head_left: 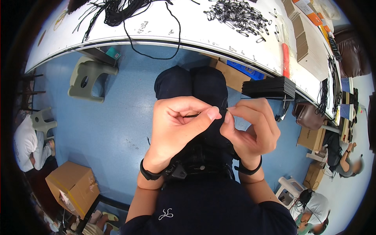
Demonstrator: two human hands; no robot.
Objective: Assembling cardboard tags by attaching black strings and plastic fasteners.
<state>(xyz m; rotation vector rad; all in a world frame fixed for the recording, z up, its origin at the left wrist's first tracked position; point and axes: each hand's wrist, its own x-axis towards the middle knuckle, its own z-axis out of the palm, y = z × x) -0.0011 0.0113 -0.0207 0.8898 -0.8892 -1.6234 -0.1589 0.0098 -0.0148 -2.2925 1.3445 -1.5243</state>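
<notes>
My left hand [176, 127] is closed above my lap, its thumb and index finger pinching a thin black cord [191, 116]. Only a short piece of that cord shows inside the curled fingers. Just to its right, my right hand [254, 127] has its thumb and index finger drawn together at the left hand's fingertips. What those right fingers hold is too small and dark to make out against my dark trousers [192, 84]. A bundle of black cords [121, 11] lies on the white table [156, 33] ahead, one loop hanging over its edge.
Farther right on the table is a pile of small black looped clips [237, 17]. Cardboard pieces [311, 51], a red strip [285, 60] and a black stack [270, 87] are at the right. A stool [88, 78] and a cardboard box [74, 188] stand left. Other people sit nearby.
</notes>
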